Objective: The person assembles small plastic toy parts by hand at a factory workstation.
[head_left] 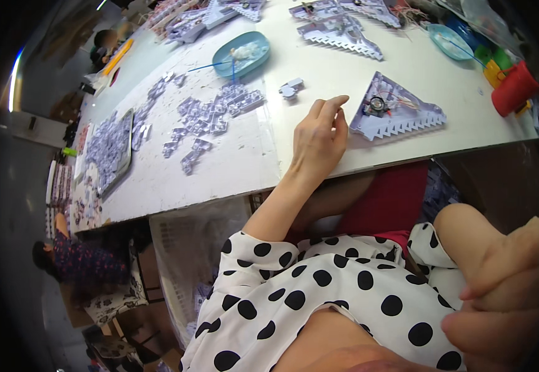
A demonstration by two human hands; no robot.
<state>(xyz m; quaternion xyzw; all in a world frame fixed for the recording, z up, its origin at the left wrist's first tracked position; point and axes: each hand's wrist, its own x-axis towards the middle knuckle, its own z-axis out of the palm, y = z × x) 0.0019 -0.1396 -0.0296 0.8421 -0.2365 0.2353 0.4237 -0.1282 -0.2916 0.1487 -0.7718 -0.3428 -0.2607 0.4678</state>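
Observation:
My left hand rests over the near part of the white table, its fingers stretched forward and slightly bent, with nothing visible between them. Just right of its fingertips, but apart from them, lies a pale lilac triangular plastic housing with a toothed near edge. Inside that housing sit a round dark part with a light ring and some thin wires. A small pale plastic piece lies beyond my left hand. My right hand is raised close to the camera at the lower right, blurred, its fingers bent; whether it holds anything is hidden.
Loose lilac plastic parts spread across the table's left, beside a heaped tray. A blue dish with white stuff stands farther back. More toothed housings lie at the far side; a red cup stands right. Another person sits far left.

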